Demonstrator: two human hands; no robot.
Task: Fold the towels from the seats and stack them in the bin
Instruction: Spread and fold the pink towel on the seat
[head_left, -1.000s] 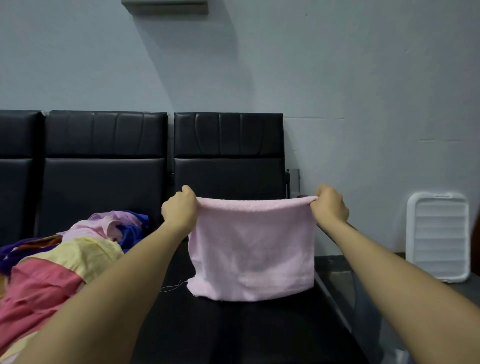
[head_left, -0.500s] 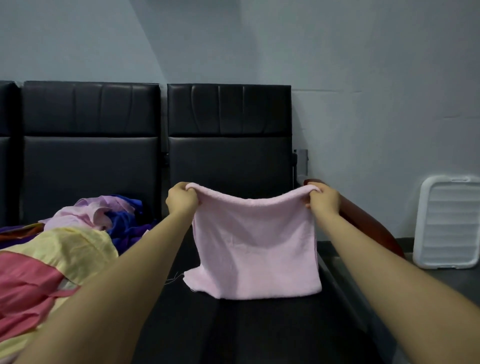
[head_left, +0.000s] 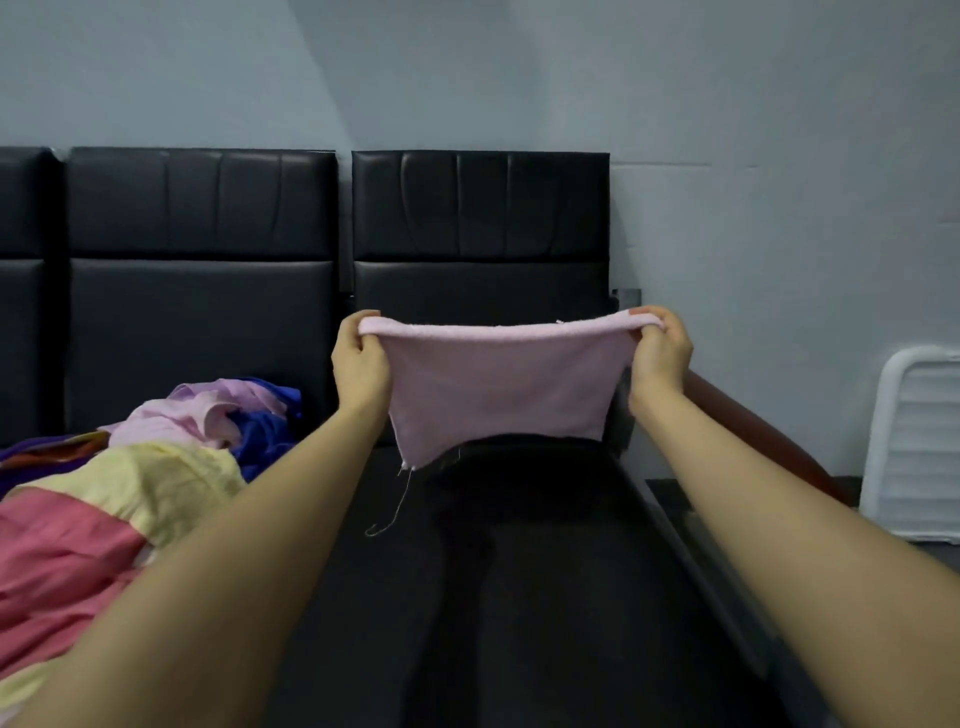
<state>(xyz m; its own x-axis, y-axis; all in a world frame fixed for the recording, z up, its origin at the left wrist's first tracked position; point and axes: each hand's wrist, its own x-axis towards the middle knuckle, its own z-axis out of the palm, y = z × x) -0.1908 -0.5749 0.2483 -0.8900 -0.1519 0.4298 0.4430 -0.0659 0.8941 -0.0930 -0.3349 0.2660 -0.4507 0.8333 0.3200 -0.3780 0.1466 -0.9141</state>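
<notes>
A pale pink towel (head_left: 498, 384) hangs folded over in the air above the right black seat (head_left: 498, 571). My left hand (head_left: 361, 364) pinches its upper left corner and my right hand (head_left: 658, 353) pinches its upper right corner, stretching the top edge taut between them. The towel's lower edge is clear of the seat, and a loose thread dangles from its lower left corner. A heap of more towels (head_left: 130, 478) in pink, yellow, lilac and blue lies on the seat to the left.
Black padded backrests (head_left: 478, 208) stand against a grey wall. A white slatted plastic bin (head_left: 914, 447) leans at the right wall. A reddish-brown curved object (head_left: 753, 431) shows behind my right forearm. A narrow ledge runs along the seat's right side.
Both hands have lifted the pink towel, so its lower edge has left the seat and hangs free. The top edge is pulled tighter than before.
</notes>
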